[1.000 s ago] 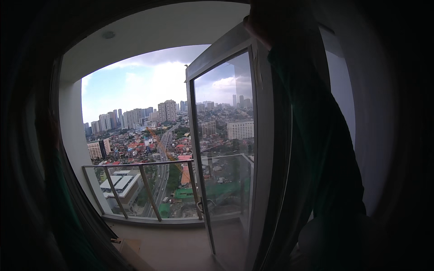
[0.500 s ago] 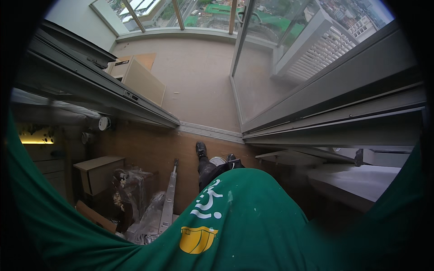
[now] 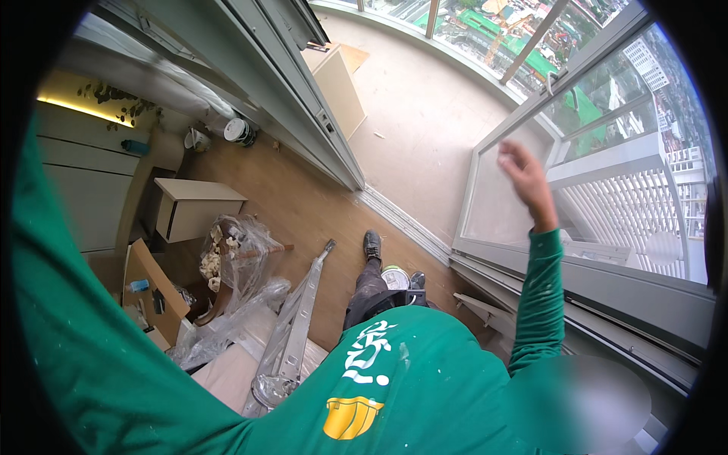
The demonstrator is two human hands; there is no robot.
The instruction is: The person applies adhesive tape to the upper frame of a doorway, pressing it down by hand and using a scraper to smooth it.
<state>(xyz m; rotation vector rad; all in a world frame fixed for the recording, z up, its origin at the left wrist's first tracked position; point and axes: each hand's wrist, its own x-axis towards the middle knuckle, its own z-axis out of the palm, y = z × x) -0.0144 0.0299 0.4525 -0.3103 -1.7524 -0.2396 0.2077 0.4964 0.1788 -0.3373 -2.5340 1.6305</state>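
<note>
My right hand (image 3: 525, 180) is raised in front of the sliding glass door (image 3: 500, 205), fingers loosely apart and holding nothing. Its green sleeve (image 3: 540, 303) runs down to my green shirt (image 3: 409, 379), which carries a white and yellow print. My left hand is out of sight; only green cloth (image 3: 68, 318) fills the left edge. Below me are my dark trouser leg and a black shoe (image 3: 371, 244) on the wooden floor. A small white tin (image 3: 394, 278) stands by my feet.
A folded aluminium ladder (image 3: 292, 341) lies on the floor to my left. Beside it are a clear plastic bag of scraps (image 3: 231, 258) and a white cabinet box (image 3: 193, 208). A door track (image 3: 398, 220) separates the room from the balcony floor (image 3: 425, 121).
The view has swung from the city skyline down to the floor and my body. My right hand has come up into view beside the glass door.
</note>
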